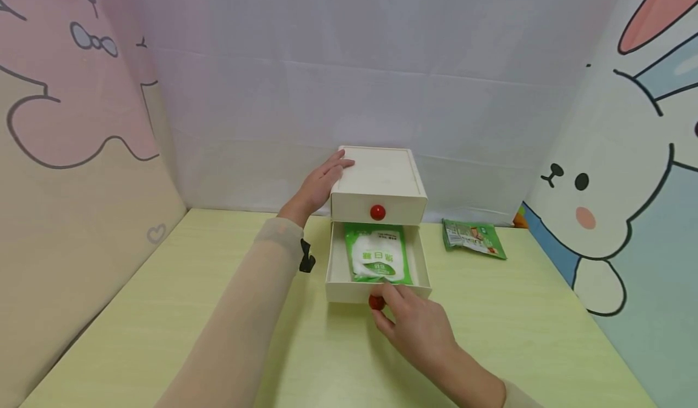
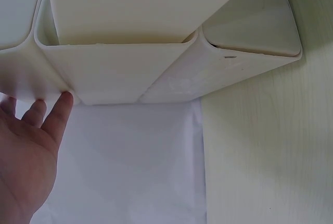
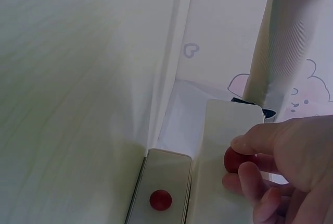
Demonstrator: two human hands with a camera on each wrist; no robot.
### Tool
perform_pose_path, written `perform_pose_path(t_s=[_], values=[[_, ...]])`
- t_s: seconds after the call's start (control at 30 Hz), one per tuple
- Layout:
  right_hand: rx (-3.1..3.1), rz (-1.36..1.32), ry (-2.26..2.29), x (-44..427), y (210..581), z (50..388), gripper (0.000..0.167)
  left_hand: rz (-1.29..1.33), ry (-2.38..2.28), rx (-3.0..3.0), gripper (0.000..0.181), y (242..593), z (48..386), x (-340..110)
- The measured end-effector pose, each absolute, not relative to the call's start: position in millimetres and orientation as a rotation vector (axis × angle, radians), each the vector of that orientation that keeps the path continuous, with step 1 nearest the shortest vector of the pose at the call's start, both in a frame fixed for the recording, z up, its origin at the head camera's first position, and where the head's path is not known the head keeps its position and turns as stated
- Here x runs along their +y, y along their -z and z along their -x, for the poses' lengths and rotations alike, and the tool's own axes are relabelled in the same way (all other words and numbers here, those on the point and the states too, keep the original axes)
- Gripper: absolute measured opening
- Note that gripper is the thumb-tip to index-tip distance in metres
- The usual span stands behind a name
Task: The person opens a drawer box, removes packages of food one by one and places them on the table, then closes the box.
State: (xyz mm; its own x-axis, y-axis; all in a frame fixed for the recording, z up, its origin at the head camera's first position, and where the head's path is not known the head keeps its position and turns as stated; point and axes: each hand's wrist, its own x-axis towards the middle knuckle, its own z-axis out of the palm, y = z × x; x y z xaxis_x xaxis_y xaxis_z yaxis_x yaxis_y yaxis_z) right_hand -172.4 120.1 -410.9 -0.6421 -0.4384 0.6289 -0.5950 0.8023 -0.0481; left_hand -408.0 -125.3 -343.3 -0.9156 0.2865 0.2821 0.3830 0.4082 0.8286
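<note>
Two drawers in one small white cabinet (image 1: 378,168), standing toward the back of the pale yellow-green table (image 1: 491,311). Plain and boxy, this one, with a thin raised border around its flat top and rounded corners in the wrist views. Upper drawer (image 1: 354,209) closed, its upper red knob (image 1: 378,213) round and glossy. Lower drawer (image 1: 342,293) out toward the person, and there's a green-and-white packet (image 1: 382,256) lying flat inside, green lettering on its face! Right hand (image 1: 417,326): thumb and fingers pinching the lower red knob (image 1: 376,302). Left hand (image 1: 319,183): fingers straight, slightly spread, resting at the cabinet's left edge. Over to the right, well apart, a second green packet (image 1: 473,238) lies on the table.
</note>
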Motion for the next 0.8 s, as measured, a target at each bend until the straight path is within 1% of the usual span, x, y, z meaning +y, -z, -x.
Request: perform_pose_path(t_s=[0.43,0.8], values=[[-2.427,-0.751,-0.345,121.3,410.3,171.7,0.032,0.609,1.555,-2.543,0.054,342.4,405.2,-125.1],[-2.390,-0.785,-0.354,126.3,411.1,172.3,0.035,0.640,1.531,-2.541,0.054,343.8,408.6,-125.5]])
